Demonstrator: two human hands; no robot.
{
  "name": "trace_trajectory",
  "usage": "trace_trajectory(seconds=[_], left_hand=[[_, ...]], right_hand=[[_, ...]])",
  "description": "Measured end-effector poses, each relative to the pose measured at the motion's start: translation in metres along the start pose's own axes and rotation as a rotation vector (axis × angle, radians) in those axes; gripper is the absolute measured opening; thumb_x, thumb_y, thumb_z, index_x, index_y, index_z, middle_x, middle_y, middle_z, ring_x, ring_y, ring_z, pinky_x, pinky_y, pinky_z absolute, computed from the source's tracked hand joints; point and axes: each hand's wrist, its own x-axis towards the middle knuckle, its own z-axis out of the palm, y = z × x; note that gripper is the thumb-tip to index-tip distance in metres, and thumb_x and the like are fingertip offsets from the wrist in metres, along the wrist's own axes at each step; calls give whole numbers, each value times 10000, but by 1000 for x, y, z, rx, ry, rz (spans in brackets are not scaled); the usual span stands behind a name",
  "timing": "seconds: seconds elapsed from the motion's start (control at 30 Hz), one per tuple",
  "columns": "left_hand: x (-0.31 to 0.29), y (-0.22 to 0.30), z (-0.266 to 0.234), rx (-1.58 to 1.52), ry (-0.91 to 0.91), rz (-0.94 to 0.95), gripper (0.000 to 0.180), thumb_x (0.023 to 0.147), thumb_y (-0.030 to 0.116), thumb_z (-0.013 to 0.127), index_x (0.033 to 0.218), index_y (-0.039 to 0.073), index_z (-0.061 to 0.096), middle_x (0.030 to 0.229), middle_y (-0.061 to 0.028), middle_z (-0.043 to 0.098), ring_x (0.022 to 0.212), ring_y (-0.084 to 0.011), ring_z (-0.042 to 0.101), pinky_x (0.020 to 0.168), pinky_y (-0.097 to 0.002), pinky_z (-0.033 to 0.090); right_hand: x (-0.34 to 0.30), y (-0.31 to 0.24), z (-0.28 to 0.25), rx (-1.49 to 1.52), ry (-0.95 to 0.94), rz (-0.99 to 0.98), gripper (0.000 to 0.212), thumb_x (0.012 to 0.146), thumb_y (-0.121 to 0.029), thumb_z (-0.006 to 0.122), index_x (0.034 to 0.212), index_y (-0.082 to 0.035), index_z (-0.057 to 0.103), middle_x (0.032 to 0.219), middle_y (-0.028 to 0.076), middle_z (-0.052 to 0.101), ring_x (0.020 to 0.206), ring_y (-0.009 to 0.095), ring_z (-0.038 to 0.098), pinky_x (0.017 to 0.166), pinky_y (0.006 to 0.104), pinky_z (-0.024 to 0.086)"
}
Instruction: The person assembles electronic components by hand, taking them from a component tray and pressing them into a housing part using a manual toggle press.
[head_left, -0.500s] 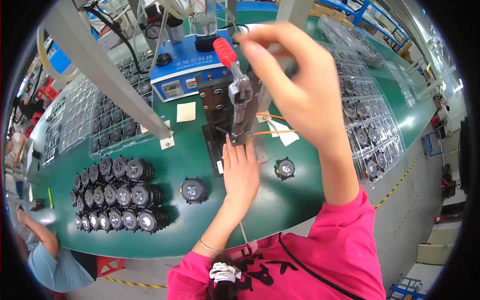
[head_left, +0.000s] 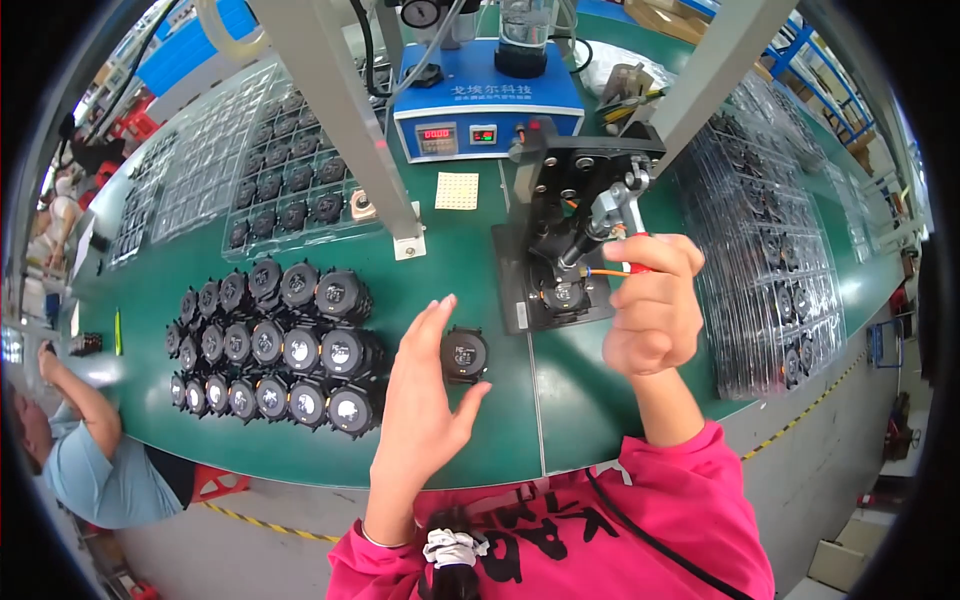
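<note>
My right hand (head_left: 655, 305) is closed around the red handle (head_left: 637, 242) of a toggle clamp (head_left: 612, 208) on a black press fixture (head_left: 590, 160). The handle is swung down toward me. Under the clamp's plunger sits a round black watch case (head_left: 564, 294), partly covered by it. My left hand (head_left: 420, 400) is open, fingers stretched and thumb apart, beside a loose watch case (head_left: 465, 353) lying back up on the green table. Whether it touches that case I cannot tell.
Rows of stacked watch cases (head_left: 270, 345) stand at the left. Clear trays of watch parts lie at the far left (head_left: 290, 180) and right (head_left: 770, 260). A blue tester box (head_left: 490, 105) stands behind, with a grey post (head_left: 345, 110) and a sticker sheet (head_left: 457, 191) nearby. Another person sits at far left.
My left hand has left the fixture and moved to the loose watch case. My right hand has taken the red handle and brought it from upright to lowered. The view has shifted.
</note>
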Motion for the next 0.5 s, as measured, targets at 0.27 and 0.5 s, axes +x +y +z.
trace_trajectory(seconds=[0.27, 0.5], left_hand=[[-4, -15, 10, -204, -64, -134, 1039, 674, -94, 758, 1480, 37, 116, 1264, -176, 544, 1263, -344, 478, 1041, -410, 407], [2, -10, 12, -180, 62, -88, 1045, 662, -108, 764, 1464, 72, 119, 1218, -181, 581, 1170, -339, 545, 1010, -431, 422]], right_hand=[[36, -83, 1, -477, -388, 133, 50, 764, -85, 624, 794, -114, 652, 768, 18, 679, 934, 310, 673, 1067, 458, 231], [68, -144, -2, 1187, -492, 377, 300, 913, -157, 475, 1189, -124, 587, 989, 72, 552, 883, 239, 563, 767, 375, 477]])
